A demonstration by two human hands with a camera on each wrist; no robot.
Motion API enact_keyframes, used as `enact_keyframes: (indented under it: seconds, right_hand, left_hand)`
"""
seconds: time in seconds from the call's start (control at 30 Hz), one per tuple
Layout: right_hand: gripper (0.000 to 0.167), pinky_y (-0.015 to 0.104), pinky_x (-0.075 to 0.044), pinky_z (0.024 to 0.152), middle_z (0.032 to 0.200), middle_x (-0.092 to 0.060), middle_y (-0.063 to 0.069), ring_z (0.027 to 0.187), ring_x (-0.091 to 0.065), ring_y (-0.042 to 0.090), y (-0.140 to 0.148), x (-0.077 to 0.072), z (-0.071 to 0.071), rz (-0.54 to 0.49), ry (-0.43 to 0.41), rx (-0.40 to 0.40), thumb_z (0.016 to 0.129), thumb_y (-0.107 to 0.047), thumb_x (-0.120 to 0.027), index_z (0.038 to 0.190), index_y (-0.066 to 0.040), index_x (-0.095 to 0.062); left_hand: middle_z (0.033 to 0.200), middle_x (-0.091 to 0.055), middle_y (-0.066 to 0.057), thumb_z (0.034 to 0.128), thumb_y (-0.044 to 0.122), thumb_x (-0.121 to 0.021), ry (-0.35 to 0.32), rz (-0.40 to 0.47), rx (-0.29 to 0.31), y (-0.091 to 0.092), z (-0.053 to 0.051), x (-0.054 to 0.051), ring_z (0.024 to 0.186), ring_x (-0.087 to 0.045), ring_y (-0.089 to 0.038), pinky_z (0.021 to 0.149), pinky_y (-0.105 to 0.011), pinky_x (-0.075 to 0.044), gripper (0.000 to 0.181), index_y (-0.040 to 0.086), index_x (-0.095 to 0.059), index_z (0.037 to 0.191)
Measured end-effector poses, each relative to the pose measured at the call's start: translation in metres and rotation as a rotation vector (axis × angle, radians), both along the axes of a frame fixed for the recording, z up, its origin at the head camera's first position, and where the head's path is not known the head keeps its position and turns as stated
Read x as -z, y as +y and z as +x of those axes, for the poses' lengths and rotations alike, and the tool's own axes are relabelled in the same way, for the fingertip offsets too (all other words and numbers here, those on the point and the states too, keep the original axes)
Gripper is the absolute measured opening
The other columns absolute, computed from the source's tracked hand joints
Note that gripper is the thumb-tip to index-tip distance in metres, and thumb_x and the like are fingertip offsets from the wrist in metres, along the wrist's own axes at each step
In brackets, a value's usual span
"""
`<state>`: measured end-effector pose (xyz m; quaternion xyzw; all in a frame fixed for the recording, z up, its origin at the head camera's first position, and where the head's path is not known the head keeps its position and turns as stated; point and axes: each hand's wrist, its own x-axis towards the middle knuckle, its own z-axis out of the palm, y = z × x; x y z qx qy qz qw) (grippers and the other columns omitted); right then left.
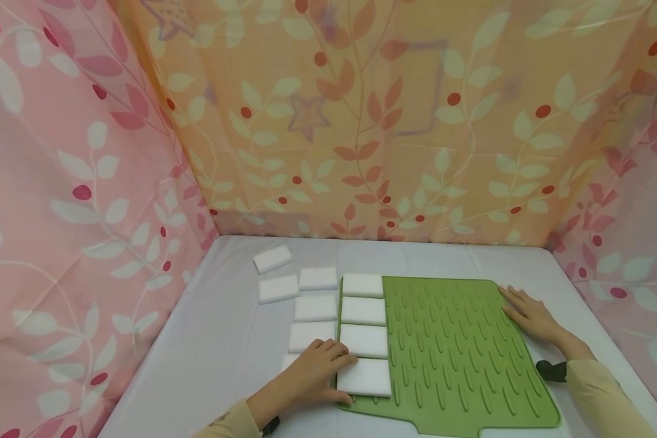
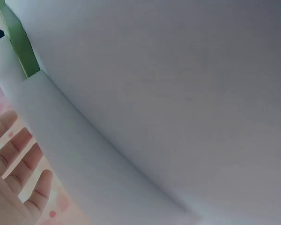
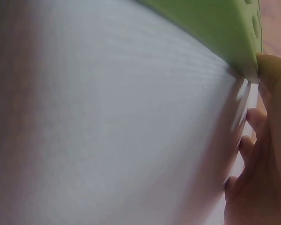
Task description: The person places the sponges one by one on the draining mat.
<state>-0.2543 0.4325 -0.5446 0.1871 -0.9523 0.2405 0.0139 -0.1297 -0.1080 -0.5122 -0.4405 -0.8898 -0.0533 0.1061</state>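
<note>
A green textured mat lies on the table, with a column of several white blocks along its left edge. My left hand is over the nearest block of that column, its fingers at the block's left side. In the left wrist view the left hand has its fingers spread beside a white surface. At the mat's upper right edge rests my right hand, fingers extended; in the right wrist view the right hand's thumb touches the green mat.
More white blocks lie left of the mat, two of them set at a slight angle farther back. Floral curtains surround the white table at the back and sides.
</note>
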Motion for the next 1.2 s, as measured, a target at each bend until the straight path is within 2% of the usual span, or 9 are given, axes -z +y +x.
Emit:
enact_keyframes:
  seconds: [0.3, 0.63, 0.93, 1.2]
  right_hand:
    - [0.056, 0.076, -0.007, 0.089, 0.142, -0.024, 0.035, 0.125, -0.017, 0.062, 0.001, 0.001, -0.001, -0.002, 0.001, 0.002, 0.098, -0.025, -0.045, 0.146, -0.006, -0.024]
    - [0.056, 0.076, -0.005, 0.089, 0.142, -0.023, 0.035, 0.126, -0.015, 0.062, 0.000, 0.000, 0.000, -0.008, 0.000, 0.006, 0.098, -0.025, -0.044, 0.146, -0.005, -0.024]
    - [0.056, 0.077, -0.004, 0.089, 0.143, -0.022, 0.035, 0.126, -0.015, 0.061, 0.000, 0.000, 0.000, -0.005, -0.006, 0.005, 0.098, -0.025, -0.044, 0.147, -0.006, -0.023]
    - [0.055, 0.077, -0.005, 0.089, 0.142, -0.023, 0.036, 0.125, -0.016, 0.062, -0.001, -0.002, 0.001, 0.000, -0.002, 0.004, 0.098, -0.024, -0.044, 0.146, -0.005, -0.024]
  left_hand:
    - [0.116, -0.052, 0.009, 0.0755, 0.071, -0.053, -0.023, 0.029, -0.038, -0.015, 0.003, 0.001, 0.105, -0.048, -0.009, 0.088, -0.032, -0.041, 0.069, 0.025, -0.053, 0.126]
    - [0.120, -0.052, 0.007, 0.0768, 0.065, -0.059, -0.088, 0.092, -0.073, -0.039, 0.009, 0.006, 0.107, -0.047, -0.010, 0.084, -0.033, -0.042, 0.065, 0.025, -0.052, 0.128]
    - [0.117, -0.052, 0.008, 0.0761, 0.058, -0.065, -0.090, 0.096, -0.098, -0.056, 0.013, 0.005, 0.104, -0.047, -0.009, 0.082, -0.034, -0.042, 0.062, 0.024, -0.053, 0.126]
    - [0.113, -0.053, 0.007, 0.0749, 0.053, -0.069, -0.072, 0.091, -0.119, -0.061, 0.017, 0.000, 0.099, -0.048, -0.009, 0.079, -0.032, -0.043, 0.061, 0.023, -0.054, 0.125]
